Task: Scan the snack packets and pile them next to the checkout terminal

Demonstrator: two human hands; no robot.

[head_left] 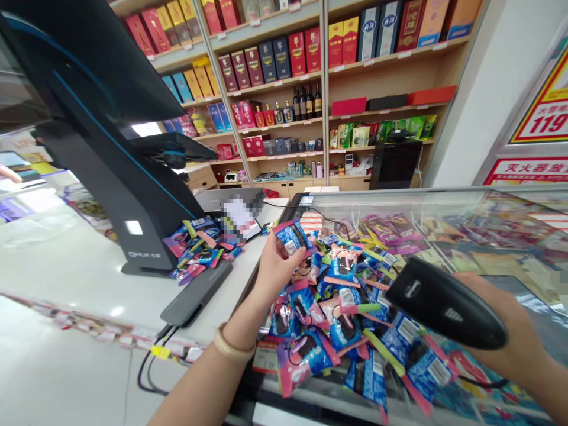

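Note:
Between the thumb and fingers of my left hand (278,266) is a small blue snack packet (293,236), its barcode label showing. My right hand (510,319) is wrapped round a black barcode scanner (446,305), whose head points left over the packets. Below both hands a heap of similar blue and pink snack packets (344,322) covers part of the glass counter (377,204). A smaller pile of the same packets (206,248) lies at the foot of the black checkout monitor stand (133,195). The scanner's cable comes out beneath my right hand.
A grey flat device with cables (196,296) lies on the white counter (89,266) at the left. Behind it is a phone-like screen, partly blurred out. Shelves (275,83) of boxes and bottles line the back wall. Another person's hand (9,174) shows at the far left.

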